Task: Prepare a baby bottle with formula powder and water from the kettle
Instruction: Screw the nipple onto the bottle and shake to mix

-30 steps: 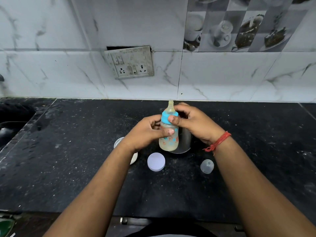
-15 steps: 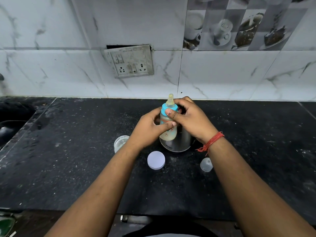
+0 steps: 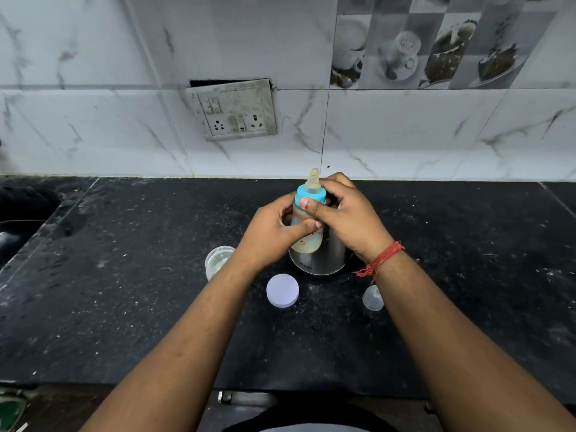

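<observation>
Above dark countertop (image 3: 124, 307), left hand (image 3: 271, 235) grips filled baby bottle (image 3: 307, 238); right hand (image 3: 346, 213) fingers pinch blue collar (image 3: 300, 198), best twisted snug, upright.

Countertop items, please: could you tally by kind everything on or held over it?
Baby bottle: 1, held by left hand and right hand
Steel kettle: 1
Open jar: 1
Round lid: 1
Clear bottle cap: 1
Total: 5
</observation>
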The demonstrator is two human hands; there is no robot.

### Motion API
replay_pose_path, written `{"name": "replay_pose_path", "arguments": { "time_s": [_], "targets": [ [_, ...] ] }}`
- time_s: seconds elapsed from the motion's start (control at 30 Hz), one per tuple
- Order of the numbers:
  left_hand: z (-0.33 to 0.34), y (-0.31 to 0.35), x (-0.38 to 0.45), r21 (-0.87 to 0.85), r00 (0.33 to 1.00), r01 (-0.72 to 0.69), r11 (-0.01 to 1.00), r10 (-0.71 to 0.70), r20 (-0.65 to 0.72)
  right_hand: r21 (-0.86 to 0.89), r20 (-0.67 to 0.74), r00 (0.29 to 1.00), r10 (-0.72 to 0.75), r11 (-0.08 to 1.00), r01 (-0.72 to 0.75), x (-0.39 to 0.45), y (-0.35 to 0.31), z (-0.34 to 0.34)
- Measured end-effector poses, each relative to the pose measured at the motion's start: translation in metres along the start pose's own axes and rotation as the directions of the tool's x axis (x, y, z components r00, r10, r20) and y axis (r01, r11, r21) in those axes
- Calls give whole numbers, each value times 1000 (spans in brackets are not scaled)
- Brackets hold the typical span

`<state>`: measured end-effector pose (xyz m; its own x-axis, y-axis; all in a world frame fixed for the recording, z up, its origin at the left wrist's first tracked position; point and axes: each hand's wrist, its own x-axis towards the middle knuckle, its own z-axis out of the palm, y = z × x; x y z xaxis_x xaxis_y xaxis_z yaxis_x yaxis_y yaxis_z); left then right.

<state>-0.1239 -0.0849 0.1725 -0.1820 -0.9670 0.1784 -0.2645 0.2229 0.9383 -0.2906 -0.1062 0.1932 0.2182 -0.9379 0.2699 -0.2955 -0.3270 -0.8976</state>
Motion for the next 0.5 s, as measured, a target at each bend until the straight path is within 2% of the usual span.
{"name": "replay_pose_path", "arguments": {
  "time_s": [0.17,0.5],
  "targets": [
    [9,-4,0,106,993,-31,994,42,-108,-81,-93,995,-22,997,15,1,4,8],
    [23,-6,-2,255,954,-3,967,80,-290,-119,-256,965,-57,992,27,5,7,24]
  ]
}}
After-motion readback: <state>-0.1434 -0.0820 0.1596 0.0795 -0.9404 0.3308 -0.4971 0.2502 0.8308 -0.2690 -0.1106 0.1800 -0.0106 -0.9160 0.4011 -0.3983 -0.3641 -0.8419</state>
